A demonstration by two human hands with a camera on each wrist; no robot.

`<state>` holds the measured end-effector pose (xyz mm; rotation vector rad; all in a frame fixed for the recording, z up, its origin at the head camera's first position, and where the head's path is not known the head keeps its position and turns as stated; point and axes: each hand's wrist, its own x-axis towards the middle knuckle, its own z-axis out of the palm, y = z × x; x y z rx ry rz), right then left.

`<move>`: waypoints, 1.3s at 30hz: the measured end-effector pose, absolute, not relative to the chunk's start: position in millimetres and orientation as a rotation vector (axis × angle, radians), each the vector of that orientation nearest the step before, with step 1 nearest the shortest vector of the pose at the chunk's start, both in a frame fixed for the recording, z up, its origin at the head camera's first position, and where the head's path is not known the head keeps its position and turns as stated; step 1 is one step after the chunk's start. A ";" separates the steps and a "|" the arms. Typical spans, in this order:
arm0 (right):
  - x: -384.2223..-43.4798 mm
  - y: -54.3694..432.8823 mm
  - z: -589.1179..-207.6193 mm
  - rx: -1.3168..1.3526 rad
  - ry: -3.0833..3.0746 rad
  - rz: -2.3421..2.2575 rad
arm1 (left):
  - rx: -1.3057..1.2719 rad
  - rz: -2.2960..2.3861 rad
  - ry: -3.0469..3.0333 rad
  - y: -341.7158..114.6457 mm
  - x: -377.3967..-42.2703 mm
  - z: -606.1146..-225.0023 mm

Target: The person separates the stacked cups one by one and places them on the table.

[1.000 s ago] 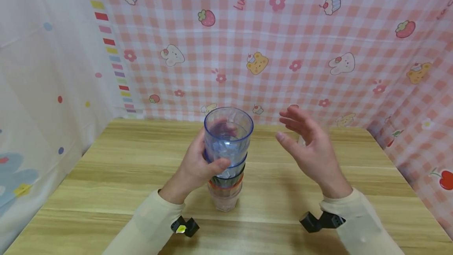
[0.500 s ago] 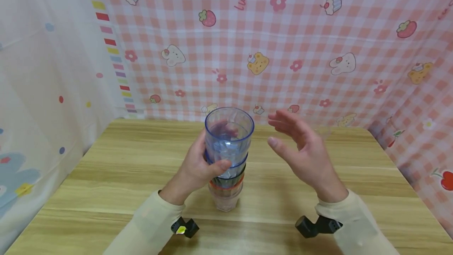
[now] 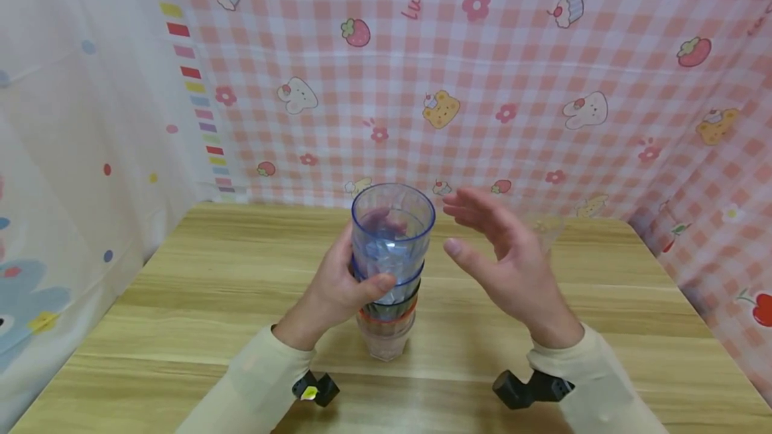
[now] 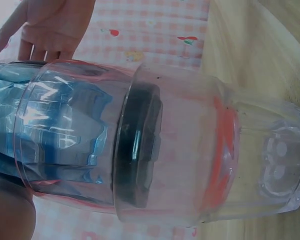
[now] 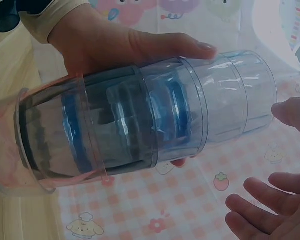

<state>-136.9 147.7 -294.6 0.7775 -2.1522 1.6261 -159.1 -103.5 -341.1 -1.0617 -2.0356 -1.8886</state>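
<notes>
A tall stack of nested see-through cups stands upright in front of me, its top rim blue, with dark, orange-red and clear cups lower down. My left hand grips the stack from the left around its upper part, thumb across the near side and fingers behind, seen through the plastic. In the left wrist view the clear bottom cup shows against the wood. My right hand is held in the air right of the stack, fingers extended and thumb apart, holding nothing. The right wrist view shows its fingers near the top cup.
The wooden table reaches back to a pink checked cloth. A white patterned cloth hangs at the left. Behind my right hand is a faint clear object, partly hidden, its kind hard to tell.
My right hand has moved left, closer to the stack, uncovering more of the clear object behind it. The left hand and the stack have hardly moved.
</notes>
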 end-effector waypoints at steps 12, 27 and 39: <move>-134.2 135.0 -291.8 0.866 -2.107 1.695 | -1.035 -1.877 -2.052 -104.9 -157.8 -344.1; -136.5 122.9 -293.2 0.941 -2.114 1.696 | -1.043 -1.895 -2.049 -104.4 -157.8 -345.5; -138.0 111.0 -289.7 0.963 -2.119 1.697 | -1.058 -1.897 -2.037 -104.5 -158.4 -345.9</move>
